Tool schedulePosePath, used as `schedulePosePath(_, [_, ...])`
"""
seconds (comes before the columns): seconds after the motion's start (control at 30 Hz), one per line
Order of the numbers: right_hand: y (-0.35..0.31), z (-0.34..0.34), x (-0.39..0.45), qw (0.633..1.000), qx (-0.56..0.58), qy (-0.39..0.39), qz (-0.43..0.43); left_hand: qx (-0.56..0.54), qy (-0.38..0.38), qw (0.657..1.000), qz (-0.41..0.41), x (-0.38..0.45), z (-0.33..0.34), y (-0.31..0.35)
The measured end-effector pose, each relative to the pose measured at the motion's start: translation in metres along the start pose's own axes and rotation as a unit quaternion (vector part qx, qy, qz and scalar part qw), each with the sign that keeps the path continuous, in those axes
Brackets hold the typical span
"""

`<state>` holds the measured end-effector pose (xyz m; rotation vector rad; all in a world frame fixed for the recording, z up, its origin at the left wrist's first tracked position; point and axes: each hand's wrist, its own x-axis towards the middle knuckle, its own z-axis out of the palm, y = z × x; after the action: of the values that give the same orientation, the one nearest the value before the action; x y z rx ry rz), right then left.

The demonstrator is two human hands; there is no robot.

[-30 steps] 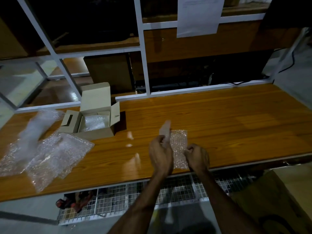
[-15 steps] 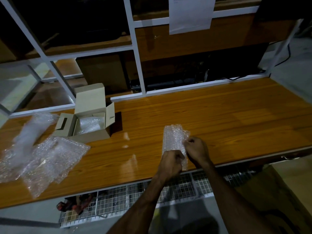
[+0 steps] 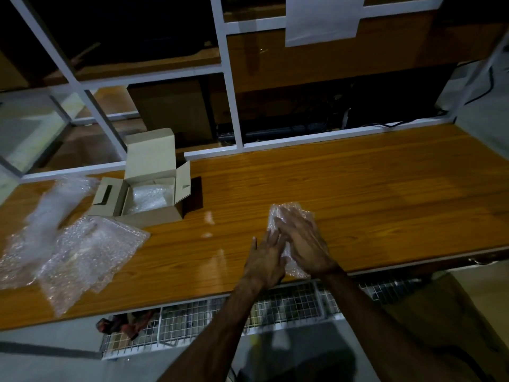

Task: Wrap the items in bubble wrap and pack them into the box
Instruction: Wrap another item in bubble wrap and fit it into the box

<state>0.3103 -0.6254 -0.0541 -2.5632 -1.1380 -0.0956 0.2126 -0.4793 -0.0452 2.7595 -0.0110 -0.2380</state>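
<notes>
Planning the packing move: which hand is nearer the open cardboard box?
Left. The left hand lies on the box's side of the bubble-wrapped bundle; the right hand is farther.

orange-brown wood-grain table point(image 3: 358, 183), tan box point(image 3: 150, 158), seemingly clear bubble wrap point(image 3: 91, 249).

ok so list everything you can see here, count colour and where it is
wrapped bundle: 1, clear bubble wrap, near edge of table, under both hands
box: 1, tan cardboard, open, table's left rear, bubble wrap inside
loose bubble wrap sheets: several, count unclear, clear, table's left end
table: 1, orange-brown wood
shelf frame: 1, white, behind table
paper sheet: 1, white, hanging on frame at top
wire mesh rack: 1, white, under table edge
left hand: fingers straight, touching bundle
right hand: fingers straight, pressing on bundle
</notes>
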Motion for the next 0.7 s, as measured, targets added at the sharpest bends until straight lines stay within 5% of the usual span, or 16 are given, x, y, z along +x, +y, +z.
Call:
schedulePosePath(0.13, [0.020, 0.009, 0.007, 0.994, -0.023, -0.103, 0.018, 0.011, 0.009, 0.999, -0.040, -0.003, 0.001, -0.008])
schedulePosePath(0.53, [0.026, -0.019, 0.047, 0.978, 0.013, -0.122, 0.168, -0.050, 0.057, 0.966, -0.248, -0.008, -0.022, 0.010])
schedulePosePath(0.6, [0.034, -0.025, 0.054, 0.968, 0.029, -0.154, 0.194, -0.128, 0.095, 0.954, -0.252, -0.009, -0.021, 0.010])
schedulePosePath(0.7, [0.048, -0.022, 0.051, 0.956, 0.139, -0.141, 0.214, -0.343, 0.172, 0.894, -0.229, -0.017, -0.025, 0.002])
